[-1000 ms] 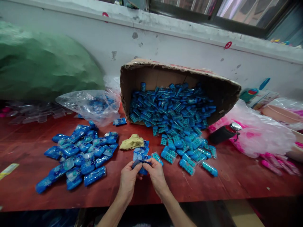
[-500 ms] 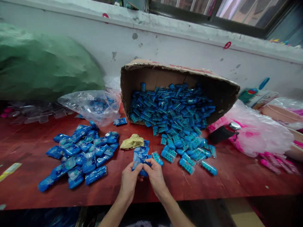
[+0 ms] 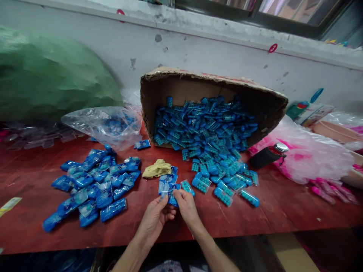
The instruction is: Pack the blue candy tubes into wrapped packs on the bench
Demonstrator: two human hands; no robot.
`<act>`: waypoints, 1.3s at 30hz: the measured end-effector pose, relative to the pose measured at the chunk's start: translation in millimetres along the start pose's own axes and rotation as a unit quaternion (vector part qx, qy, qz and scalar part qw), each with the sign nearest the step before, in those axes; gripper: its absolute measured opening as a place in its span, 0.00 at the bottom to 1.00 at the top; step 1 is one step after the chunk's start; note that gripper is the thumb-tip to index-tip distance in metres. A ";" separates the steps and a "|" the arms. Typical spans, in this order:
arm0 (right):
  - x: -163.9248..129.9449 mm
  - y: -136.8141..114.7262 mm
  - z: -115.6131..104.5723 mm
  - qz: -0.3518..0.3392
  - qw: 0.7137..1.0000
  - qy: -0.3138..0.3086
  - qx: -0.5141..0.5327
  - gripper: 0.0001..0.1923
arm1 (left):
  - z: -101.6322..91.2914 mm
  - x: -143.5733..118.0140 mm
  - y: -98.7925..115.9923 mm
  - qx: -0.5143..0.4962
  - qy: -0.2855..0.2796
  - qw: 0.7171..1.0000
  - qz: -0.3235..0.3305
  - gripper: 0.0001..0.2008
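Note:
Both of my hands meet at the front middle of the red table (image 3: 283,215). My left hand (image 3: 154,217) and my right hand (image 3: 185,207) together pinch a small blue packet (image 3: 169,197) between their fingertips. Just beyond it lie a few flat blue sachets (image 3: 168,181) and a clear packet of blue beads (image 3: 187,187). A heap of filled blue packets (image 3: 96,185) lies to the left. A cardboard box (image 3: 266,102) tipped on its side spills several blue bead packs (image 3: 210,132) toward me.
A crumpled yellow cloth (image 3: 157,169) lies behind my hands. A clear plastic bag (image 3: 99,124) and a big green sack (image 3: 51,75) are at the left. A black flask (image 3: 268,155), pink-filled plastic bags (image 3: 312,155) and pink tubes (image 3: 329,189) are at the right.
My hands have shifted slightly and turned the blue packet between the fingertips; the left hand has opened a little below it. The view has tilted down a bit.

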State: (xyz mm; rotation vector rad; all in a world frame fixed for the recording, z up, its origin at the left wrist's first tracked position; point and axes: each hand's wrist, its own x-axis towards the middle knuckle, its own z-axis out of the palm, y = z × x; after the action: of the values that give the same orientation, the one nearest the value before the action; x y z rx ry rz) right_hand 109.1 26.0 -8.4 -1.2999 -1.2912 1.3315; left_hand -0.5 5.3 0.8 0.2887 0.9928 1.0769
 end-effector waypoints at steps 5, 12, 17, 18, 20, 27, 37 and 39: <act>0.0 -4.6 -24.6 -0.121 0.933 0.094 -0.325 0.11 | -8.4 -0.1 3.9 -0.035 0.067 0.997 -0.019 0.09; 7.5 22.4 -30.1 -0.096 0.838 0.128 -0.521 0.11 | -12.3 1.1 0.7 -0.074 0.133 0.987 -0.057 0.06; 2.5 6.9 -41.4 -0.015 0.987 0.075 -0.143 0.12 | -11.5 4.6 -0.8 -0.079 0.164 0.982 -0.047 0.07; -1.1 2.1 -42.2 0.012 0.996 0.059 -0.058 0.13 | -10.9 5.6 -1.4 -0.078 0.162 0.983 -0.038 0.06; -9.4 -5.7 -39.8 0.042 0.997 0.028 0.057 0.15 | -9.6 7.4 -3.2 -0.077 0.160 0.984 -0.023 0.06; -23.5 -7.9 -19.0 0.072 0.990 0.006 0.123 0.19 | -11.6 7.2 -6.4 -0.048 0.125 0.990 0.048 0.13; -20.8 -8.6 -15.4 0.085 0.988 0.008 0.129 0.20 | -16.4 6.6 -0.6 -0.015 0.117 0.985 0.125 0.16; -20.9 -8.4 -13.7 0.080 0.987 0.017 0.136 0.19 | -17.3 6.8 0.1 -0.025 0.106 0.987 0.122 0.16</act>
State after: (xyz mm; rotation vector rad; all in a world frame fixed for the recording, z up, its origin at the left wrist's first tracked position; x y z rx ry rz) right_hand 124.0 7.7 3.4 -1.2470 -0.9582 1.5316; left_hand -13.5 6.7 -12.4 0.2618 1.1382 1.3746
